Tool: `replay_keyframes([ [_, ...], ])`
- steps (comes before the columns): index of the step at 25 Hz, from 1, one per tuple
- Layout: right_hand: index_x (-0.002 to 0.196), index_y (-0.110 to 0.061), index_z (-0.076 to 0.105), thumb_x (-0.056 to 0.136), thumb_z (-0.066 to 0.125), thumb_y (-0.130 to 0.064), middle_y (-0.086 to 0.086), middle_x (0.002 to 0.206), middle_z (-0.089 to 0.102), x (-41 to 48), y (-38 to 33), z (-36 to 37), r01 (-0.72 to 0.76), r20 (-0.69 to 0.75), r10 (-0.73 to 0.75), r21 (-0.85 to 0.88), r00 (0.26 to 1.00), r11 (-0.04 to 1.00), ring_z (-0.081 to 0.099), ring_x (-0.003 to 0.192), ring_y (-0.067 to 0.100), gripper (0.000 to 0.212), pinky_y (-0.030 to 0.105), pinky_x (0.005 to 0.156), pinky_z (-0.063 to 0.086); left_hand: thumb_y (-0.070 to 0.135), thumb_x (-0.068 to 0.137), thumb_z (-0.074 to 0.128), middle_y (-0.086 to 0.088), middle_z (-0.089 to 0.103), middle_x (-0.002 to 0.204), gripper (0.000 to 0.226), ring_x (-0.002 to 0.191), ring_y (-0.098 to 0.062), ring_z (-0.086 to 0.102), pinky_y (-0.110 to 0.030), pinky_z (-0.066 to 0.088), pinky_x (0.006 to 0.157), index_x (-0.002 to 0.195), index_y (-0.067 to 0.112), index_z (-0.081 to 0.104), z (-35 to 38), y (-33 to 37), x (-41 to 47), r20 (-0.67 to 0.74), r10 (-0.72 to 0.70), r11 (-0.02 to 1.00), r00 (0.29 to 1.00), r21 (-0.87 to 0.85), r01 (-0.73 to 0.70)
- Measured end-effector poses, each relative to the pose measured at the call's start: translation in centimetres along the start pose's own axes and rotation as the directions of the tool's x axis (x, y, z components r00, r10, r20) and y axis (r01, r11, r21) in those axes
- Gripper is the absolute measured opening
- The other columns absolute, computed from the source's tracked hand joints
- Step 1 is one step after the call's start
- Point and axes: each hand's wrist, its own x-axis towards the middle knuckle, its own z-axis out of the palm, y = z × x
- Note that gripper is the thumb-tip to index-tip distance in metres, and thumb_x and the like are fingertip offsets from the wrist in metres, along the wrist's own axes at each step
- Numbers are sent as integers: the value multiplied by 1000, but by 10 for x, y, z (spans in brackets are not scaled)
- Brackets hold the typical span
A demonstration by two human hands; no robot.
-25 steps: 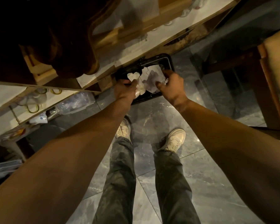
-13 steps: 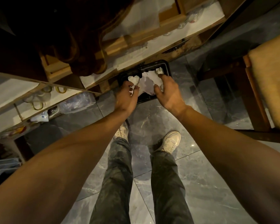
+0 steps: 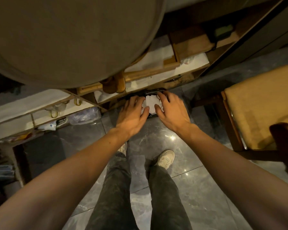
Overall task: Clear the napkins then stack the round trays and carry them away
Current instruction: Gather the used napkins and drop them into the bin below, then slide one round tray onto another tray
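White crumpled napkins [image 3: 150,103] lie in a black bin [image 3: 154,91] on the floor under the shelving. My left hand [image 3: 133,112] and my right hand [image 3: 170,112] are both over the bin with fingers spread, pressing on the napkins from either side. Most of the bin is hidden by my hands. A large round tray [image 3: 70,39] fills the upper left, close to the camera, resting above the shelves.
Wooden shelving [image 3: 156,68] with white-lined compartments, glassware and plastic bags runs along the left and back. A wooden chair with a yellow cushion [image 3: 259,107] stands at the right. My legs and white shoes stand on the glossy grey tiled floor [image 3: 189,180].
My hands have gone lower into the bin and opened flat over the napkins. The view tilted, so the round tray now covers the upper left.
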Motion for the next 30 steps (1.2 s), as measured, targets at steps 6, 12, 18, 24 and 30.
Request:
replay_keyframes([
  [6,145,-10,42,99,47,-38,16,144,45,-52,-44,-75,66,-85,-66,-4,994,998,42,132,31,54,45,106,35,43,96,40,-11,46,141,50,127,-29,45,-46,42,102,138,15,44,-74,50,-76,-75,22,998,997,-61,-27],
  [12,145,-11,41,98,47,-41,18,144,45,-93,-87,-147,177,-153,-183,-51,971,983,42,132,32,56,44,107,36,44,99,41,-9,45,142,51,132,-24,41,-41,39,106,139,14,44,-149,85,-144,-239,19,997,971,-62,-34],
  [18,146,-15,40,96,47,-45,18,144,45,-83,-129,-197,246,-235,-273,-137,933,960,42,133,32,59,46,107,39,44,97,41,-9,49,139,50,129,-24,45,-44,41,105,137,14,45,-223,82,-153,-378,31,998,925,-38,-49],
  [24,149,-18,33,96,44,-49,20,147,41,-37,-185,-220,184,-327,-217,-127,920,975,41,134,35,62,49,104,43,43,97,41,-9,46,140,50,129,-24,44,-42,42,103,139,16,42,-302,39,-119,-460,49,994,887,-64,-88],
  [30,150,-19,29,96,46,-47,24,148,39,3,-219,-220,55,-346,-101,-141,933,988,40,133,39,63,51,101,42,43,97,41,-11,45,140,50,129,-27,44,-45,43,102,139,15,41,-350,-12,-84,-407,70,996,911,-28,-89],
])
